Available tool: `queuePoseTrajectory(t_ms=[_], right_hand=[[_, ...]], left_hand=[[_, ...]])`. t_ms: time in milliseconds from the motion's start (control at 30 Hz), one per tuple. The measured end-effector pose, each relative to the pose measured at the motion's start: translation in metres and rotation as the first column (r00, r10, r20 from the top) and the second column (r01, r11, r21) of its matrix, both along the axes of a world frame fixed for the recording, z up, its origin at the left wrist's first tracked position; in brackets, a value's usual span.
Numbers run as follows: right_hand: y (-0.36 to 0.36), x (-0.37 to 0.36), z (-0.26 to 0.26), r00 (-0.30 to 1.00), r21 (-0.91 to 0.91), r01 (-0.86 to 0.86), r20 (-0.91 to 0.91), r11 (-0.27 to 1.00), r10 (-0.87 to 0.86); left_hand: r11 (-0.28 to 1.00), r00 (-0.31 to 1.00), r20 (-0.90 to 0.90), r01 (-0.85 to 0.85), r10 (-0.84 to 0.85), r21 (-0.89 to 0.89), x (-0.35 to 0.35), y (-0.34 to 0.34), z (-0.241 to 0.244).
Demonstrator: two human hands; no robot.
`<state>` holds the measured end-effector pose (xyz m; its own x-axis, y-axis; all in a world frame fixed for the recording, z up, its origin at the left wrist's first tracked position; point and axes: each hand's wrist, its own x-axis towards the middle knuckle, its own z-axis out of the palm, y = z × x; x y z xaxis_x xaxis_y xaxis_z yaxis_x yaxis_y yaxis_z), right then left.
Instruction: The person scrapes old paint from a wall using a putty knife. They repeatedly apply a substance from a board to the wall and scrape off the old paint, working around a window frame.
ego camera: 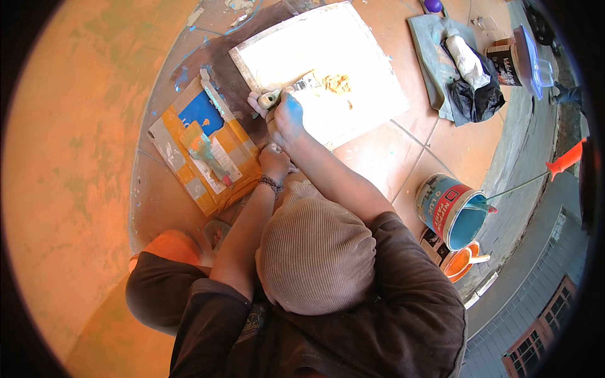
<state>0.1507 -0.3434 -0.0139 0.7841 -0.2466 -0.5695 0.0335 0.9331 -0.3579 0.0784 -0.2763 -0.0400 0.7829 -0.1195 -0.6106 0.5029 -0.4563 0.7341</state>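
My right hand point(287, 118), smeared with blue, is closed around the pale handle of a putty knife point(272, 98). The knife's blade point(307, 82) points over a white board point(359, 42) that lies on the floor, brightly lit. A patch of orange-brown paste point(336, 84) sits on the board just past the blade tip. Below the right wrist is my left hand point(275, 163), with a braided bracelet on its wrist; its fingers are partly hidden. Beside it lies a taped cardboard box point(236, 165), with a paint-stained brush point(204, 149) on top.
A Nippon Paint bucket point(437, 205) stands right, near a paint roller's orange handle point(567, 159) and an orange container point(461, 264). Farther up are grey sheeting point(427, 52), a black plastic bag point(487, 94) and a lidded tub point(505, 64). An orange wall point(85, 118) rises left.
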Motion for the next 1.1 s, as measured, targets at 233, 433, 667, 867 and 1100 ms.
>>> queuePoseTrajectory(t_ms=[233, 433, 667, 867, 1100], right_hand=[[0.006, -0.064, 0.036, 0.958, 0.093, -0.222, -0.162, 0.971, 0.235], [-0.019, -0.057, -0.003, 0.948, -0.055, -0.167, -0.284, 0.984, 0.145], [0.001, -0.072, 0.029, 0.930, 0.018, -0.312, -0.197, 0.950, 0.310], [-0.014, -0.039, 0.010, 0.978, -0.068, -0.150, -0.156, 0.986, 0.138], [-0.022, -0.111, 0.026, 0.901, -0.069, -0.291, -0.355, 0.954, 0.250]], left_hand=[[0.576, 0.847, -0.349, -0.530, 0.402, -0.622, -0.011, 0.035, -0.103], [0.999, 0.995, -0.094, 0.022, -0.019, 0.034, -0.002, 0.000, -0.003], [0.987, 0.970, 0.184, -0.147, 0.157, -0.063, -0.013, 0.024, -0.079], [1.000, 0.980, -0.201, 0.003, 0.002, 0.024, 0.002, -0.002, 0.012], [0.998, 0.994, 0.081, 0.068, -0.067, -0.009, -0.009, 0.027, -0.061]])
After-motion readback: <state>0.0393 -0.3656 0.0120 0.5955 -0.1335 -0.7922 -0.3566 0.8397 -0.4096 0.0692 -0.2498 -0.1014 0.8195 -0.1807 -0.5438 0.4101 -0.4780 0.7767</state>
